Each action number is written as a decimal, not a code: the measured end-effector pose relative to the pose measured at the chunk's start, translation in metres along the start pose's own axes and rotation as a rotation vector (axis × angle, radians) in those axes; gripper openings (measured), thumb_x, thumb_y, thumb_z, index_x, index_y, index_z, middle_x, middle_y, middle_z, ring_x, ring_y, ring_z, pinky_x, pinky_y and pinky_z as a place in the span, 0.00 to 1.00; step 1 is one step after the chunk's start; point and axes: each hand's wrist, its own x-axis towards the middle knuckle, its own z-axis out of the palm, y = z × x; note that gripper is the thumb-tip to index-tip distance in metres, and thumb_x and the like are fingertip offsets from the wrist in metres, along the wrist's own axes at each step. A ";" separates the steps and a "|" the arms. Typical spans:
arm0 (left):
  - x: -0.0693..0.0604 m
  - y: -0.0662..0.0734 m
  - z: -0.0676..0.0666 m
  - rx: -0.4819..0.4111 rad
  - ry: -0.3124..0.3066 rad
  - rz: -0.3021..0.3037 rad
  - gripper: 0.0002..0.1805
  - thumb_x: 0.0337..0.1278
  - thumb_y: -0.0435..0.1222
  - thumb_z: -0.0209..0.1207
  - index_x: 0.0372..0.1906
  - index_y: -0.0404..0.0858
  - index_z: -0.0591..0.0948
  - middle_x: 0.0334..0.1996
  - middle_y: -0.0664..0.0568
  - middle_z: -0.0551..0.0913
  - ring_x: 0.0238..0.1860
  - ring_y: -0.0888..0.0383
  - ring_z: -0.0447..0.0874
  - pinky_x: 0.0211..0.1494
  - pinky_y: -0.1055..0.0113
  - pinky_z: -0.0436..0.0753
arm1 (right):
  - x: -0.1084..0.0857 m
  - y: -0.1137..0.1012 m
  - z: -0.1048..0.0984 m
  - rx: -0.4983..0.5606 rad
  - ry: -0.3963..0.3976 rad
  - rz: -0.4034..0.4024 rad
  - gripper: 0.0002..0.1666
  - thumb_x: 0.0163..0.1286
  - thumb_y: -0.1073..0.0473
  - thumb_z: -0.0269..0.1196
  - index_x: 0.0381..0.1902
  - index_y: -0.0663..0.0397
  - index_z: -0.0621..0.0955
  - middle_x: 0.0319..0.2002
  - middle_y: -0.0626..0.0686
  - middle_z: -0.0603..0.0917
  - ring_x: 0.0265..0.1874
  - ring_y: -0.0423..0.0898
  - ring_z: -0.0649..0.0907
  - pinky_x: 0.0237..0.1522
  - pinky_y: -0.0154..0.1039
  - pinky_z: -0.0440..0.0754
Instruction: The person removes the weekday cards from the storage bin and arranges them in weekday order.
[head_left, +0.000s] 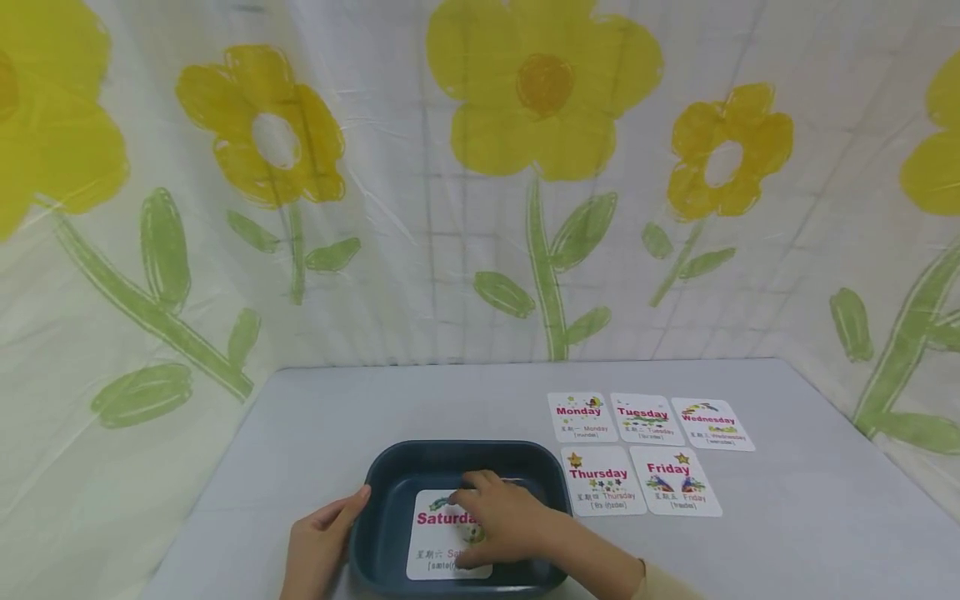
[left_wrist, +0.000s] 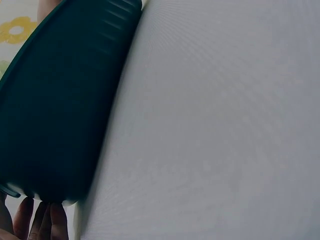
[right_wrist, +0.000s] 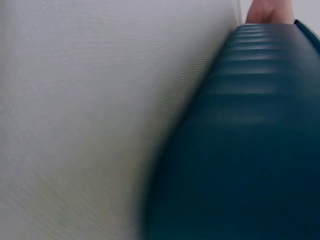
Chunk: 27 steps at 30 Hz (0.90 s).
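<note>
- At the lower centre of the frame there's a dark teal tray [head_left: 482,446], with the Saturday card [head_left: 431,543] lying inside it, face up.
- The right hand [head_left: 506,521] comes in over the card's right side, thumb and fingers spread pretty wide. Can't tell if the tips actually touch it.
- Left hand [head_left: 321,537] is holding the tray's left side, thumb at the rim, fingers against the outer wall.
- Right of centre, two rows of cards sit on the pale table [head_left: 780,517]: Monday [head_left: 579,423], Tuesday [head_left: 648,423], Wednesday [head_left: 712,427] up top, Thursday [head_left: 600,492] and Friday [head_left: 675,493] below.
- Whole upper frame is a white curtain [head_left: 390,167] with big yellow flowers.
</note>
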 end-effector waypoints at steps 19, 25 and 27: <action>0.000 0.002 0.000 0.013 0.002 -0.014 0.47 0.36 0.71 0.56 0.45 0.31 0.82 0.36 0.45 0.84 0.35 0.55 0.74 0.29 0.69 0.69 | 0.011 0.000 0.016 -0.071 0.008 -0.024 0.48 0.41 0.34 0.72 0.62 0.39 0.70 0.63 0.52 0.69 0.58 0.50 0.71 0.56 0.50 0.72; 0.002 0.000 0.000 0.027 0.002 -0.017 0.47 0.35 0.72 0.56 0.45 0.32 0.82 0.41 0.42 0.84 0.37 0.54 0.74 0.31 0.69 0.71 | 0.012 -0.001 0.016 -0.082 0.056 -0.060 0.46 0.39 0.35 0.73 0.58 0.41 0.74 0.56 0.50 0.75 0.48 0.45 0.73 0.55 0.46 0.73; 0.002 -0.001 0.000 0.028 0.001 -0.016 0.48 0.35 0.72 0.55 0.45 0.32 0.82 0.44 0.40 0.83 0.38 0.54 0.75 0.33 0.68 0.74 | 0.011 -0.002 0.016 -0.092 0.064 -0.067 0.46 0.39 0.36 0.74 0.57 0.42 0.74 0.55 0.49 0.76 0.47 0.44 0.73 0.55 0.46 0.73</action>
